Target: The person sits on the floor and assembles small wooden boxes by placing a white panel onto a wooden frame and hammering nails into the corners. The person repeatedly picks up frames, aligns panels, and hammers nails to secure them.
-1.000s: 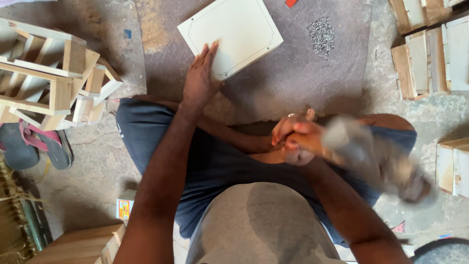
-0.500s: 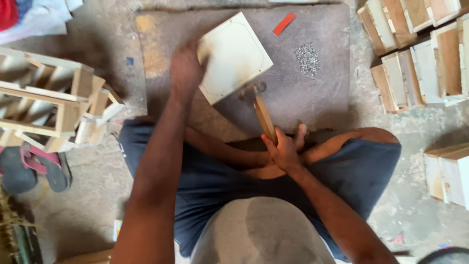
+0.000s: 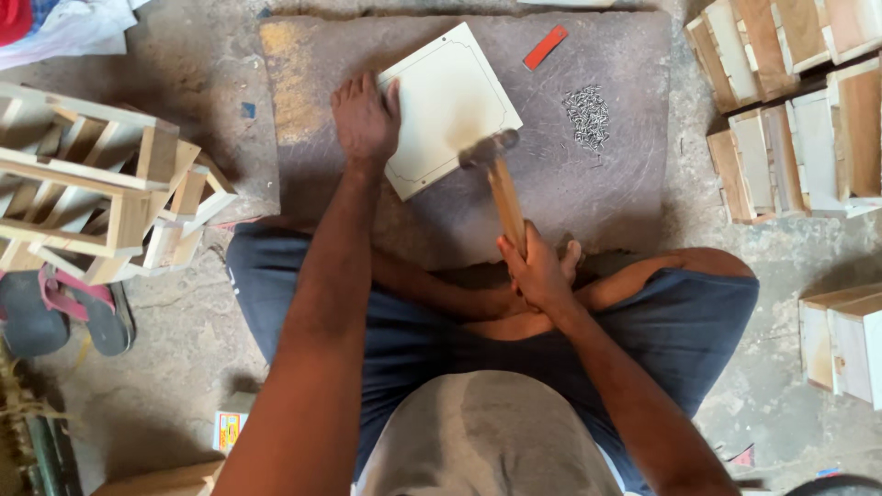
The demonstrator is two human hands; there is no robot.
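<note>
I sit cross-legged on the floor facing a grey stone slab (image 3: 588, 197). A pale square wooden panel (image 3: 450, 96) with a routed border lies tilted on the slab. My left hand (image 3: 365, 118) rests on the panel's left edge, fingers spread over it. My right hand (image 3: 536, 269) grips the wooden handle of a hammer (image 3: 503, 195). The hammer's metal head is over the panel's lower right edge. A pile of small nails (image 3: 588, 114) lies on the slab to the right of the panel.
A red flat marker-like piece (image 3: 546, 47) lies beyond the panel. Stacks of wooden boxes (image 3: 790, 101) stand at the right, more boxes (image 3: 841, 335) lower right. A heap of wooden frames (image 3: 101, 197) and sandals (image 3: 64, 312) sit at the left. A small colourful box (image 3: 230, 427) lies by my knee.
My right hand brought the hammer from beside my lap forward, its head now over the panel's edge. My left hand slid onto the panel's left edge, and the view shifted slightly.
</note>
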